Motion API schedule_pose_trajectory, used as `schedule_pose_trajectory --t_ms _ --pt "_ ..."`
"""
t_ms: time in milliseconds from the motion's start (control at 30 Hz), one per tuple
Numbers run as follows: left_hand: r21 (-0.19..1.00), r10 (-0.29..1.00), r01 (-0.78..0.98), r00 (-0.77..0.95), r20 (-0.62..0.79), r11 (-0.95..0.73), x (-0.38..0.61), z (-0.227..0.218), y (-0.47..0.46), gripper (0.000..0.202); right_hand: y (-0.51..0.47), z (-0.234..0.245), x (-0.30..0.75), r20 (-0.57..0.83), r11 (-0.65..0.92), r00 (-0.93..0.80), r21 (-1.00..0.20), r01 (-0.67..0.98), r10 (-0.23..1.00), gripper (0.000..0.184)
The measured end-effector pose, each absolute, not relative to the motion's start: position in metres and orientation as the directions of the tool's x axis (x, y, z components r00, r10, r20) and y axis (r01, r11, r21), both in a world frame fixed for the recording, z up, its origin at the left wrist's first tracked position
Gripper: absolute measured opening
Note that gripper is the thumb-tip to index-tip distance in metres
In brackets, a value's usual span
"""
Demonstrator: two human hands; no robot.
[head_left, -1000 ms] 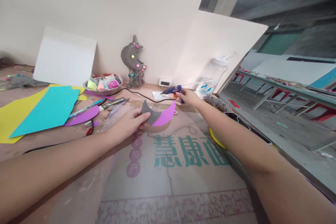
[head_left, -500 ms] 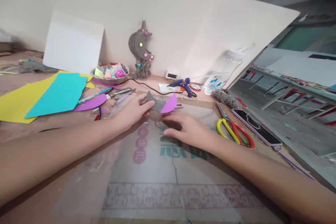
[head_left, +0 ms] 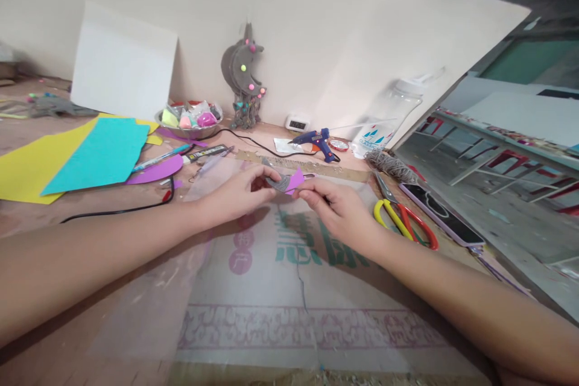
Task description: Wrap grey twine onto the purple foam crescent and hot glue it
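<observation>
A small purple crescent cutout (head_left: 295, 181), partly wrapped in grey yarn (head_left: 281, 183), is held above the plastic-covered work surface. My left hand (head_left: 248, 192) pinches its grey-wrapped end between thumb and fingers, which hide part of it. At the lower edge of the purple end, my right hand (head_left: 332, 205) is closed in a pinch. Whether those fingertips grip the cutout or a strand of yarn is too small to tell. A thin dark strand (head_left: 302, 286) runs down over the printed plastic sheet (head_left: 253, 295) below the hands.
Scissors (head_left: 404, 223), a phone (head_left: 441, 212) and a grey yarn bundle (head_left: 391, 166) lie at right. Behind are a blue glue gun (head_left: 319, 142), a small clock (head_left: 297, 123), a bottle (head_left: 384, 117) and a clay bowl (head_left: 190, 126). Coloured sheets (head_left: 94, 157) lie left; a moon ornament (head_left: 242, 69) hangs behind.
My right hand has gone from spread fingers below the cutout to a pinch at its purple end. The cutout has tilted, and less of its purple part shows. The view has shifted slightly.
</observation>
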State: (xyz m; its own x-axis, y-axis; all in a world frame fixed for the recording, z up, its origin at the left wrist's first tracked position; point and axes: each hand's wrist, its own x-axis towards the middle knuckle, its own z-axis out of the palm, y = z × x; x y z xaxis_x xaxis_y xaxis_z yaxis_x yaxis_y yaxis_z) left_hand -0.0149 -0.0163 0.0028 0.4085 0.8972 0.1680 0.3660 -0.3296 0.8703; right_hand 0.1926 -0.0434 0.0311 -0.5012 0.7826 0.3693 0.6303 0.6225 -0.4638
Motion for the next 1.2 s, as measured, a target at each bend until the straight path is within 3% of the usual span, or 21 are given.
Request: schedule_pose_trajectory --t_ms 133,400,467,600,700,833,967,1067,1200 --pt "0.809 0.876 0.433 0.441 0.196 -0.398 -0.015 0.003 -0.021 0.037 -0.036 0.033 0.197 0.41 0.584 -0.419 -0.493 0.645 0.81 0.022" --pt "0.774 0.877 0.464 0.417 0.239 -0.431 -0.016 0.001 -0.02 0.038 -0.021 0.032 0.205 0.391 0.52 -0.349 -0.547 0.656 0.852 0.023" --pt "0.743 0.87 0.484 0.41 0.273 -0.462 -0.017 0.001 -0.02 0.036 -0.016 0.032 0.207 0.329 0.476 -0.344 -0.59 0.652 0.879 0.022" --pt "0.74 0.864 0.476 0.411 0.29 -0.475 -0.016 0.004 -0.021 0.032 -0.006 0.03 0.215 0.067 0.317 -0.382 -0.698 0.642 0.922 0.027" --pt "0.719 0.859 0.49 0.404 0.314 -0.493 -0.015 0.008 -0.023 0.028 -0.001 0.027 0.219 -0.026 0.279 -0.418 -0.706 0.651 0.908 0.032" --pt "0.711 0.852 0.491 0.421 0.311 -0.503 -0.015 0.01 -0.024 0.028 0.0 0.022 0.222 0.011 0.343 -0.458 -0.678 0.65 0.889 0.033" --pt "0.773 0.857 0.445 0.457 0.238 -0.452 -0.017 0.009 -0.023 0.036 0.0 0.016 0.22 -0.023 0.298 -0.44 -0.702 0.646 0.898 0.034" --pt "0.785 0.841 0.408 0.479 0.251 -0.466 -0.018 0.005 -0.019 0.022 -0.002 0.015 0.216 -0.004 0.315 -0.443 -0.696 0.645 0.896 0.03" --pt "0.783 0.849 0.389 0.423 0.317 -0.486 -0.02 -0.001 -0.012 0.019 -0.006 0.016 0.211 0.053 0.387 -0.477 -0.667 0.637 0.877 0.022"
